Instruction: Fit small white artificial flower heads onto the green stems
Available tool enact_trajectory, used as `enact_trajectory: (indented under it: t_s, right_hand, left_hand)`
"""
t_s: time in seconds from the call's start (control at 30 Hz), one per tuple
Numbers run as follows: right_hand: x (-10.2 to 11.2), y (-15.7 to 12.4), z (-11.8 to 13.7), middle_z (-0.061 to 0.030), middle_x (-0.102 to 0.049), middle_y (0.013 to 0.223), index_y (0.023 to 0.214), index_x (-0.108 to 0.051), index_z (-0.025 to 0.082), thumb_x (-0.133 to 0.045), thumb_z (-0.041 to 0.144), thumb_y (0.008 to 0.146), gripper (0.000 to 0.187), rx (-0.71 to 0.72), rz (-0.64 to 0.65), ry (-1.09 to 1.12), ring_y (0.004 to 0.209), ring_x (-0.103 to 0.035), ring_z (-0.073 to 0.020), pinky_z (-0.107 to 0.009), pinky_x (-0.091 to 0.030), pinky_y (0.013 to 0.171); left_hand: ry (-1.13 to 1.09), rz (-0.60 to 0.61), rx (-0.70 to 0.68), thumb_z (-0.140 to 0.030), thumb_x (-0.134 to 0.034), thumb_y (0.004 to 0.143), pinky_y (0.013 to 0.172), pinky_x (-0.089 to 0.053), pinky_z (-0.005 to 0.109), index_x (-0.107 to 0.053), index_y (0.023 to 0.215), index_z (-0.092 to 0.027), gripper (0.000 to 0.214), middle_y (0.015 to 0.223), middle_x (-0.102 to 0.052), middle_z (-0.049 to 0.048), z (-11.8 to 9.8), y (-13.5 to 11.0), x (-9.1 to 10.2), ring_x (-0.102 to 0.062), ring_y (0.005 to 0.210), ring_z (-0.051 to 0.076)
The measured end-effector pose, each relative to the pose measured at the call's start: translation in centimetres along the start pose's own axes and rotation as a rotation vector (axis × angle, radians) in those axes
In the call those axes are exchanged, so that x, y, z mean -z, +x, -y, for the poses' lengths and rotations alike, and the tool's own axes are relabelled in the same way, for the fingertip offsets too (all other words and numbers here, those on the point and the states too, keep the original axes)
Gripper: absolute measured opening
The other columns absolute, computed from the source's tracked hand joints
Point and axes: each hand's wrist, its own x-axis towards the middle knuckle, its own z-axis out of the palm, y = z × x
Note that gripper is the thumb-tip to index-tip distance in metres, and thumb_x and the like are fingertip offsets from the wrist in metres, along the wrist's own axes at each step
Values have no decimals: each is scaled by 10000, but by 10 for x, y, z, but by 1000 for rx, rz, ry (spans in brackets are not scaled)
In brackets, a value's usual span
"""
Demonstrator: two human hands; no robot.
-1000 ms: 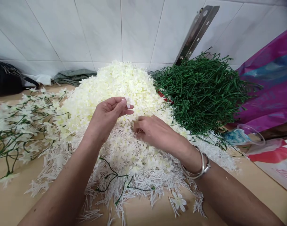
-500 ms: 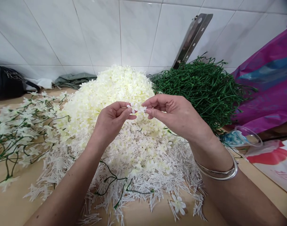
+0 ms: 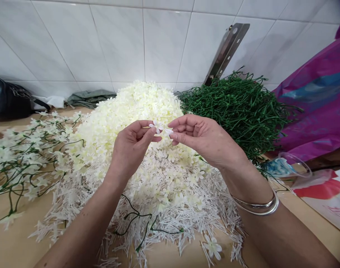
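Observation:
My left hand (image 3: 130, 147) pinches a small white artificial flower (image 3: 156, 127) between thumb and forefinger, petals facing up. Close beside it, my right hand (image 3: 205, 139) has thumb and forefinger pressed together on another small white flower piece (image 3: 168, 131), whose exact shape is partly hidden by the fingertips. Both hands hover over a big heap of cream-white flower heads (image 3: 147, 100). Thin white sticks (image 3: 214, 190), many of them loose, spread in front of the heap. A bare green branched stem (image 3: 139, 214) lies on top of these sticks.
Bunched green stems (image 3: 234, 108) stand back right by a metal bracket (image 3: 228, 52). Finished-looking flower sprays (image 3: 27, 156) lie left, near a black bag (image 3: 10, 98). At right are a purple plastic bag (image 3: 315, 108), a clear cup (image 3: 295, 165) and a red-and-white packet (image 3: 323, 190).
The view has tilted slightly, so the scene sits a little lower. My fingers have shifted only slightly, and both hands still hold their white pieces close together.

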Motion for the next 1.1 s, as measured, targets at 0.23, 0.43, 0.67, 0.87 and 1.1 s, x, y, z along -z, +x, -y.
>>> enact_trajectory:
  t_s: [0.23, 0.43, 0.67, 0.87, 1.1]
  right_hand:
    - [-2, 0, 1, -1, -736, 764, 798, -741, 196, -777, 221, 808, 45, 138, -113, -172, 727, -648, -147, -311, -524, 709]
    - [-6, -1, 4, -3, -737, 728, 760, -752, 199, -826, 288, 794, 121, 141, -170, -190, 693, -632, -152, -306, -503, 671]
    - [-9, -1, 2, 8, -685, 665, 666, -684, 206, -844, 385, 804, 277, 204, -287, -236, 651, -585, -150, -304, -476, 644]
    - [-1, -1, 0, 6, -700, 777, 762, -663, 210, -768, 222, 869, 150, 267, -391, -362, 732, -620, -155, -314, -489, 714]
    - [-6, -3, 6, 38, -625, 651, 744, -610, 216, -901, 436, 747, 365, 167, -238, -65, 572, -587, -127, -288, -467, 552]
  left_hand:
    - [-163, 18, -11, -275, -821, 840, 898, -586, 311, -706, 946, -192, 177, 833, -822, -11, 0, -3, -3, -809, 801, 179]
    - [-161, 30, -4, -302, -869, 772, 905, -582, 317, -704, 942, -197, 259, 778, -778, -31, 3, -4, -6, -789, 804, 171]
    - [-160, 66, -1, -278, -871, 740, 808, -569, 285, -738, 849, -199, 190, 722, -749, -26, 7, -2, -7, -749, 748, 148]
    - [-66, 35, 16, -289, -878, 753, 745, -546, 271, -749, 834, -198, 177, 744, -755, -15, 6, 1, 3, -731, 708, 143]
    - [-36, -20, 64, -410, -903, 740, 610, -486, 240, -757, 823, -210, 261, 737, -703, -36, 5, 1, 3, -623, 593, 98]
